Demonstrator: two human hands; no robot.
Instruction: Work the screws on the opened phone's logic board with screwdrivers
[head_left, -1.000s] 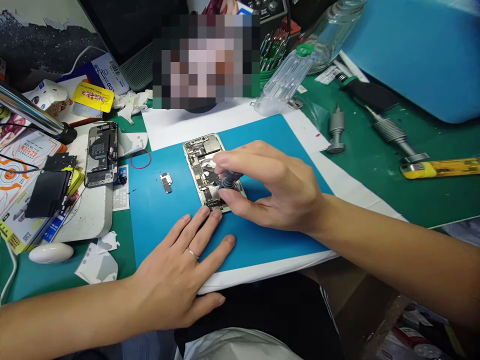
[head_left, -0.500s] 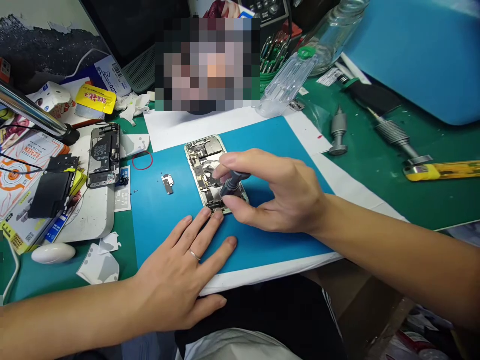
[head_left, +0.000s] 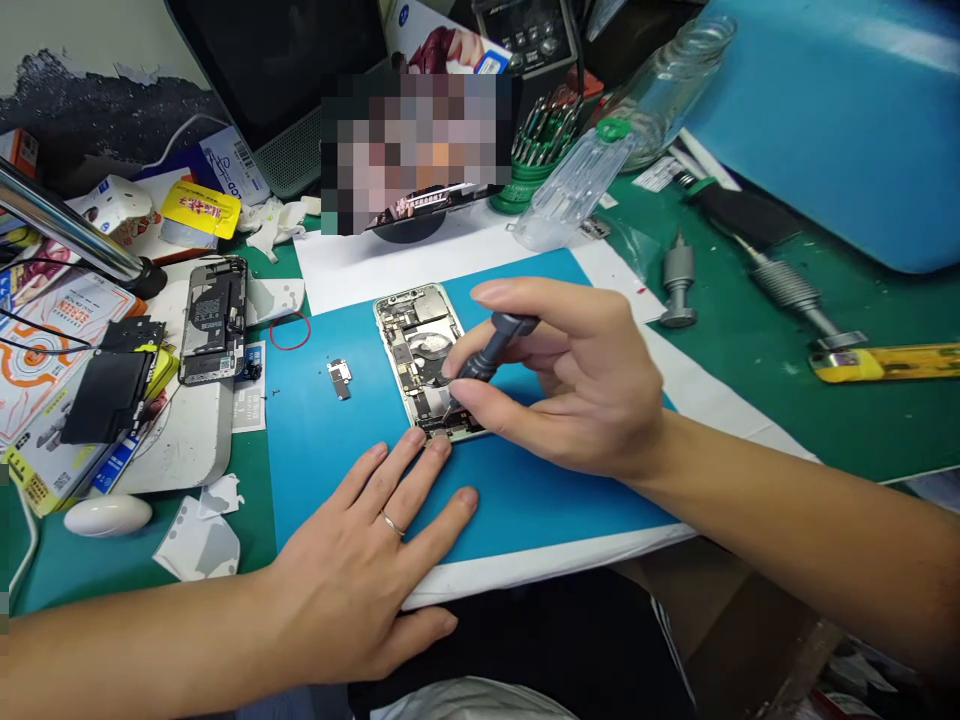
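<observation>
An opened phone (head_left: 409, 350) with its inner parts bare lies on the blue mat (head_left: 322, 500). My right hand (head_left: 577, 380) grips a small grey screwdriver (head_left: 495, 348) between thumb and fingers, the index finger arched over its top end. The screwdriver leans, its thin tip down at the lower part of the phone. My left hand (head_left: 375, 550) lies flat with fingers spread, two fingertips at the phone's bottom edge. Left of the phone a small metal plate (head_left: 340, 379) rests on the mat, with tiny screws (head_left: 274, 392) farther left.
A second phone assembly (head_left: 215, 318) lies on a white board at left, beside a red rubber band (head_left: 290, 331). Behind stand a green tool holder (head_left: 525, 185), a clear plastic case (head_left: 577, 190) and a glass jar (head_left: 679, 90). At right lie more screwdrivers (head_left: 679, 275) and a yellow cutter (head_left: 885, 364).
My right hand has shifted slightly and the index finger has lifted, so more of the screwdriver shows. My left hand stays at the phone's edge. The camera view has tilted a little.
</observation>
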